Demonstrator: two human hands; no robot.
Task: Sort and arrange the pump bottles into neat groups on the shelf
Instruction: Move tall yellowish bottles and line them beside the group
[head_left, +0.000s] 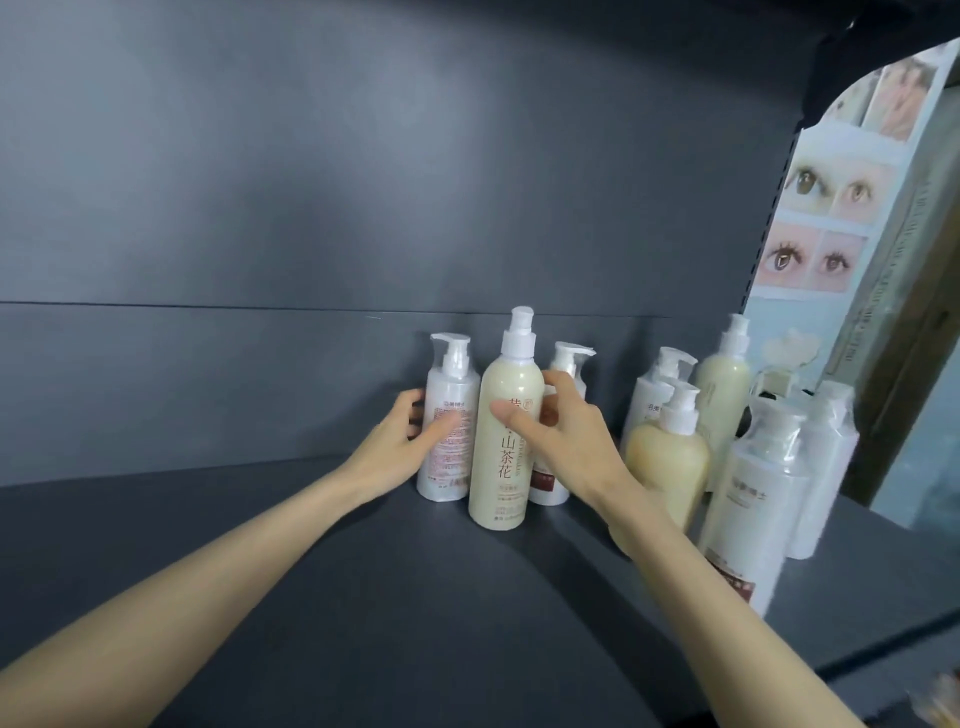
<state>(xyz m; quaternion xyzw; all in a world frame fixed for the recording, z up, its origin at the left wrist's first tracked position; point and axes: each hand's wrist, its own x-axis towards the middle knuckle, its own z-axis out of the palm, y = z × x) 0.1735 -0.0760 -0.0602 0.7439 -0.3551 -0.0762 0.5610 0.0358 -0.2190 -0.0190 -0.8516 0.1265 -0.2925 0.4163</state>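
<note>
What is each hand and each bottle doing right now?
left hand, gripping the left white bottle
left white bottle, upright, held
right hand, gripping the tall cream bottle
tall cream bottle, upright, held
round cream bottle, standing upright
wrapped white bottle, standing upright

Left grip (395, 441): fingertips hidden behind left white bottle (449, 415). Middle white bottle (550, 493): body mostly covered by right grip (561, 431) and tall cream bottle (506, 441). Squat cream bottle (670, 457): base behind right forearm (691, 561). Label small print unreadable. Tan blurred thing (943, 701) at lower right corner, cut by edge, possibly hair.
</note>
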